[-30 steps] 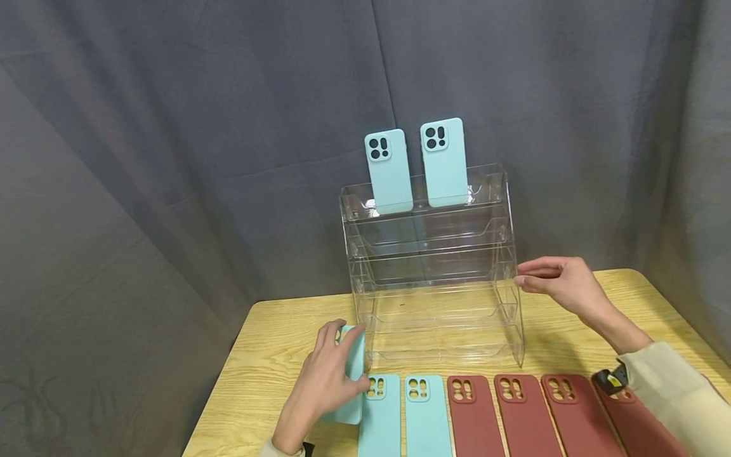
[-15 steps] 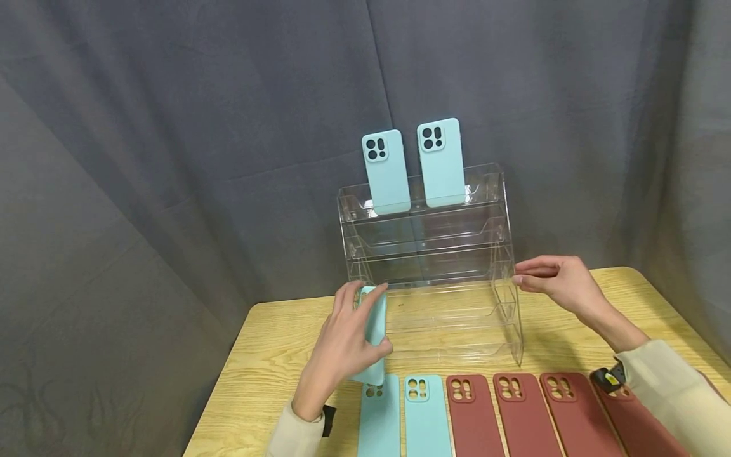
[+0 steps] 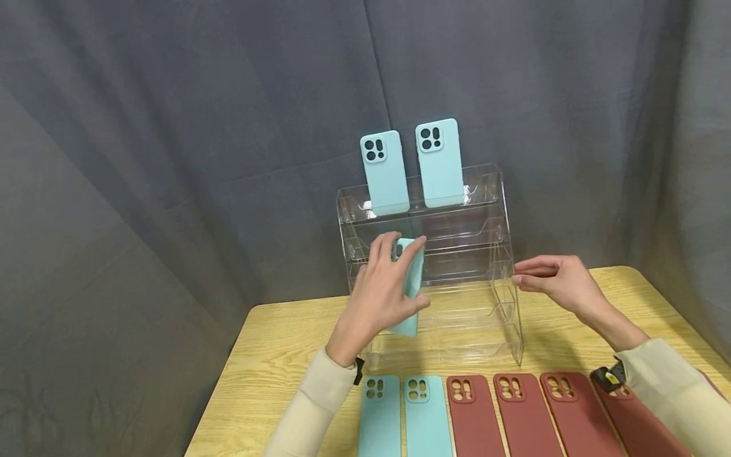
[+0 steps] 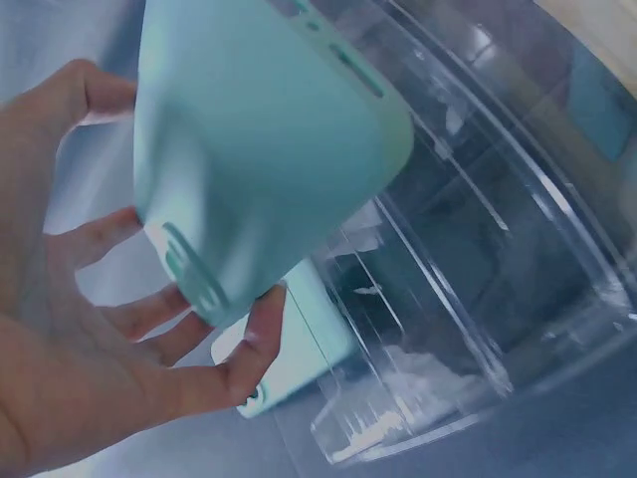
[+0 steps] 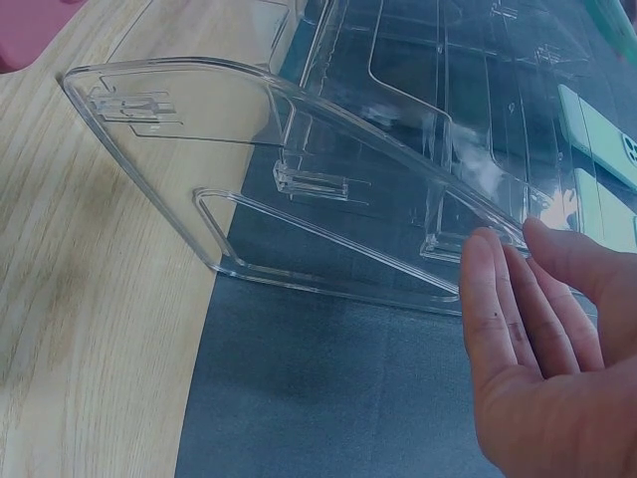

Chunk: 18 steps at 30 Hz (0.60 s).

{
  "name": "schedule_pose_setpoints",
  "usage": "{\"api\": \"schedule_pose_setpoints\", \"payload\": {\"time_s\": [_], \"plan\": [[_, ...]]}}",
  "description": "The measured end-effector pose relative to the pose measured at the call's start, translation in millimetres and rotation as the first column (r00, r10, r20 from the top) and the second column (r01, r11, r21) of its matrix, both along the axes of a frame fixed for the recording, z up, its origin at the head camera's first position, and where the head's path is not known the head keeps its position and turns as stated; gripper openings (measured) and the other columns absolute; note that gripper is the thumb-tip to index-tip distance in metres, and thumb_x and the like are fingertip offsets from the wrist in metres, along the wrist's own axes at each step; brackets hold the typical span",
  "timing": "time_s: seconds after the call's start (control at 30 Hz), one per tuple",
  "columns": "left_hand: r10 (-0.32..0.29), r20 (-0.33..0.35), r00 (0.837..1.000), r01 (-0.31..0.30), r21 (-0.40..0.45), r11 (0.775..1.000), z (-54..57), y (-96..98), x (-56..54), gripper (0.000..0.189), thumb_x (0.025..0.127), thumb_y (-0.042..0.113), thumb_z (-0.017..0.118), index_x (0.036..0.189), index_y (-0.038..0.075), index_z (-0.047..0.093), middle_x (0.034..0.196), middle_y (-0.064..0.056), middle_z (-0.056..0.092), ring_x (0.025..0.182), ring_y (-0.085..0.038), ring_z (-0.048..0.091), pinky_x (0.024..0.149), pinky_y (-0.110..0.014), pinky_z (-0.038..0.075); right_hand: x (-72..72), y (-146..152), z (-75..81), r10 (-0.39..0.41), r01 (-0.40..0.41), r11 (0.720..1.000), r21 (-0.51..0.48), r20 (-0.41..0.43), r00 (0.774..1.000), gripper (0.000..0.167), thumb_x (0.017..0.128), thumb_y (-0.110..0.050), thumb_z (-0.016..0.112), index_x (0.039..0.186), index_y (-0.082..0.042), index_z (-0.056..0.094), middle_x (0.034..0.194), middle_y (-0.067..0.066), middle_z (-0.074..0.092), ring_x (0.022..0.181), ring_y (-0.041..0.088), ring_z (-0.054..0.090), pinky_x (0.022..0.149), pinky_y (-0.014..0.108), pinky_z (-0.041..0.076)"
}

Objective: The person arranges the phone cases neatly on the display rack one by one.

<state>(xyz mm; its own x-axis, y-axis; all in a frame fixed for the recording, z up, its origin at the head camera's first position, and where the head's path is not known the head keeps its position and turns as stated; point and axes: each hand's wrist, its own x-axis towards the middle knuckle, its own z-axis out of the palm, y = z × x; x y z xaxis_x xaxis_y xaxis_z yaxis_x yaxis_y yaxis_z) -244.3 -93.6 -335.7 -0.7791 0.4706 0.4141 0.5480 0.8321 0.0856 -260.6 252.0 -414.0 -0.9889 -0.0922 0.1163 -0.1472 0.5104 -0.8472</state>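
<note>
My left hand [image 3: 382, 289] holds a mint-green phone case [image 4: 259, 129] by its edges, upright and tilted, in front of the middle tiers of a clear acrylic tiered display rack [image 3: 445, 246]. In the left wrist view, fingertips and thumb sit along the case's sides, and its camera cutout end is near the fingers. My right hand [image 3: 562, 285] is at the rack's right side. In the right wrist view, its straight fingers [image 5: 485, 309] touch the side panel, with the thumb at the front edge. Two mint cases, the left one [image 3: 386, 178] and the right one [image 3: 441, 168], stand in the top tier.
Two mint cases, including one [image 3: 427, 419], and several dark red cases, including one [image 3: 476, 416], lie in a row along the front of the wooden table [image 3: 274, 355]. A grey curtain [image 3: 228, 158] hangs behind the rack.
My left hand has carried the mint case up and rightward from the table's row to in front of the rack. My right hand stays at the rack's side.
</note>
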Motion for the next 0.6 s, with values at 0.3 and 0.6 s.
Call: {"api": "schedule_pose_setpoints", "payload": {"time_s": [0.3, 0.6], "plan": [[0.036, -0.081, 0.996, -0.034, 0.022, 0.999, 18.5, 39.3, -44.0, 0.089, 0.086, 0.040, 0.075, 0.164, 0.033, 0.034, 0.164, -0.015, 0.034, 0.154, -0.032, 0.033, 0.078, -0.052, 0.061, -0.8, 1, -0.7, 0.010, -0.010, 1.000, -0.013, 0.007, 1.000, 0.048, 0.098, -0.034, 0.076, 0.132, 0.000, 0.070, 0.115, 0.013, 0.081, 0.090, -0.001, 0.076, 0.078, 0.016, 0.057], [0.108, -0.149, 0.983, -0.107, 0.013, 0.994, 36.6, 64.3, -76.8, 0.087, 0.087, 0.041, 0.074, 0.164, 0.032, 0.033, 0.162, -0.016, 0.034, 0.153, -0.034, 0.033, 0.070, -0.048, 0.060, -1.5, 0, -3.2, 0.016, -0.015, 1.000, -0.023, 0.007, 1.000, 0.047, 0.099, -0.032, 0.076, 0.132, 0.001, 0.070, 0.118, 0.016, 0.079, 0.091, 0.001, 0.077, 0.081, 0.020, 0.062]]}}
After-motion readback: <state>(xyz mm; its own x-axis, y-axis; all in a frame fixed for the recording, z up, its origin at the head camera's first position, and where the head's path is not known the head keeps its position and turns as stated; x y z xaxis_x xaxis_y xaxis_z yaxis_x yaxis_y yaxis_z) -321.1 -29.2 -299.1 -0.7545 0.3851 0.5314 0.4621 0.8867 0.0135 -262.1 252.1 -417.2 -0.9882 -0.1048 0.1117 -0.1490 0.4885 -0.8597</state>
